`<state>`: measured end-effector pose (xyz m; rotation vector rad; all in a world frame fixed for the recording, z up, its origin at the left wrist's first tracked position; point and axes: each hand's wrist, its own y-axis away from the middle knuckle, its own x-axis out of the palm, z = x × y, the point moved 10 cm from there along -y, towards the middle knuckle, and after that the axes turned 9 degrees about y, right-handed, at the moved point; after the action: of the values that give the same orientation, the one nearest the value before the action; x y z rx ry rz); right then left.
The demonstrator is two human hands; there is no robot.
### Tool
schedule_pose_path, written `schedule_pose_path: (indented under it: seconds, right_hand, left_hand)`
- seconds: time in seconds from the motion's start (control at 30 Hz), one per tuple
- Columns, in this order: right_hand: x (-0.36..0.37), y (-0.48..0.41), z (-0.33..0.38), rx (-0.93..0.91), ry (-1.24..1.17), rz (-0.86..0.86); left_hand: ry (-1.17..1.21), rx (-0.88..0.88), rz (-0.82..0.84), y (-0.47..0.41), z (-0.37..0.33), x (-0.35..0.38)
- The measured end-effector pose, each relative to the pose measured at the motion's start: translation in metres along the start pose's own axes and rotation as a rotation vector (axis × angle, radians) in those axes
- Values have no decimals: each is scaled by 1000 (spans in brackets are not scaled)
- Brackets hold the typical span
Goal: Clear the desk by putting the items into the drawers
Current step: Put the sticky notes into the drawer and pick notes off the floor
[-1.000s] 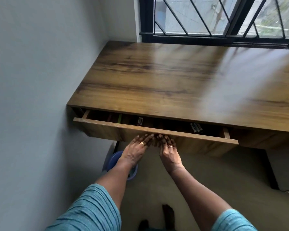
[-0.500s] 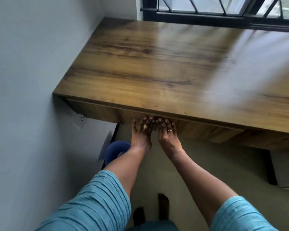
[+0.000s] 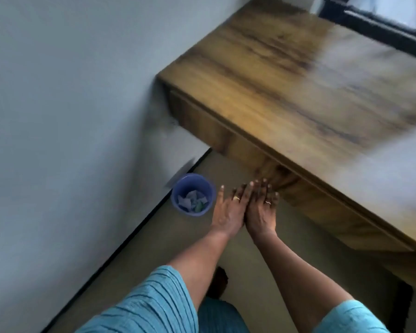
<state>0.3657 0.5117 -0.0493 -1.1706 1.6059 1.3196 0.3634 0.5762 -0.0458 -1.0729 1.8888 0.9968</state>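
The wooden desk runs from the upper middle to the right, its top bare and blurred by motion. Its drawer sits pushed in flush under the desk's front edge. My left hand and my right hand are side by side just below the drawer front, fingers stretched flat and holding nothing. The fingertips are close to the drawer front; I cannot tell whether they touch it. The drawer's contents are hidden.
A blue bin with crumpled paper stands on the floor beside the grey wall, left of my hands. A black window frame borders the desk's far side. My feet show on the beige floor.
The drawer, open a second ago with items inside, is now pushed in. The view has swung left and tilted, and my hands have dropped slightly below the drawer front.
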Motion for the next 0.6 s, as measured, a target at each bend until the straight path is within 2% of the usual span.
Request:
schedule_pose_path:
  seconds: [0.07,0.1,0.17,0.23,0.3,0.37,0.43,0.6]
  right_hand:
    - [16,5,32,-114,22,-8]
    - [18,9,56,-195,66,-46]
    - [32,26,106,-360,149,-12]
    - [48,45,147,-482,203,32]
    - [58,74,196,-628,242,35]
    - [66,111,243,-773,281,23]
    - [74,146,281,-885,323,19]
    - [111,233,364,-1126,462,25]
  left_hand:
    - [99,-178,-51,29,32,8]
    - [111,-288,-89,47,55,9]
    - [108,-465,-85,85,93,22]
    - [84,-540,-67,123,118,34]
    - [35,-679,-136,176,148,38]
    - [179,-821,-205,230,177,48]
    - [283,-967,-167,280,200,67]
    - [580,-1355,-253,403,247,138]
